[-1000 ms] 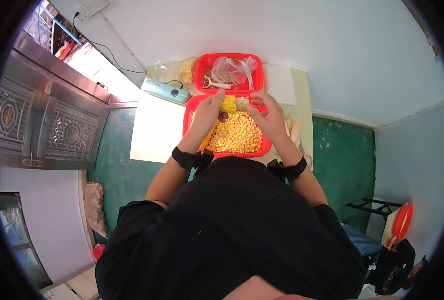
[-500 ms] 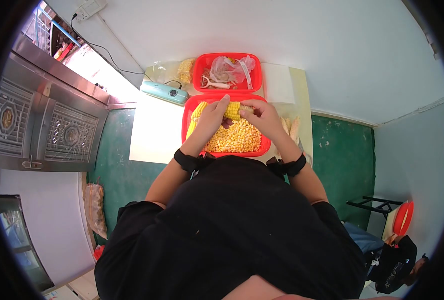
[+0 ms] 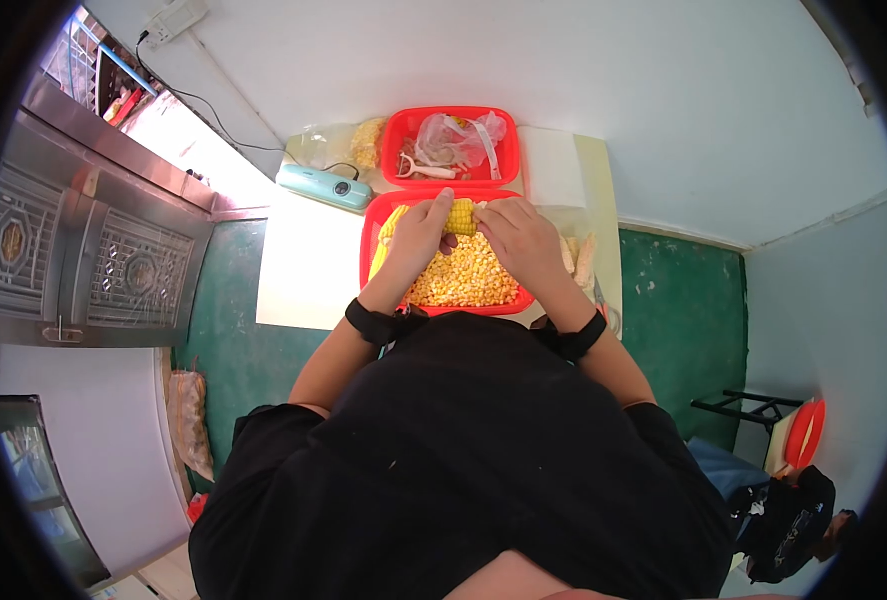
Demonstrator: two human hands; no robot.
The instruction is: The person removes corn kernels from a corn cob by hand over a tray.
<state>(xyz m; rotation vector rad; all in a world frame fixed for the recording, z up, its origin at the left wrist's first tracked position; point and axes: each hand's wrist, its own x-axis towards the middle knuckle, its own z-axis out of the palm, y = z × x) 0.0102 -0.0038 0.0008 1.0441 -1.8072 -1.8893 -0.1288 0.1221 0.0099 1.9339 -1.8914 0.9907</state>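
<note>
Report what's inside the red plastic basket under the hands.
Loose yellow corn kernels, with yellow corn on the cob at left. The left hand and right hand hide parts, and anything beneath the kernels is covered.

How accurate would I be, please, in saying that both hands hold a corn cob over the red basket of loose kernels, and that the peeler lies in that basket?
Not quite: in the head view, the peeler lies in the farther red basket; the left hand and right hand do hold the corn cob over the kernels.
</note>
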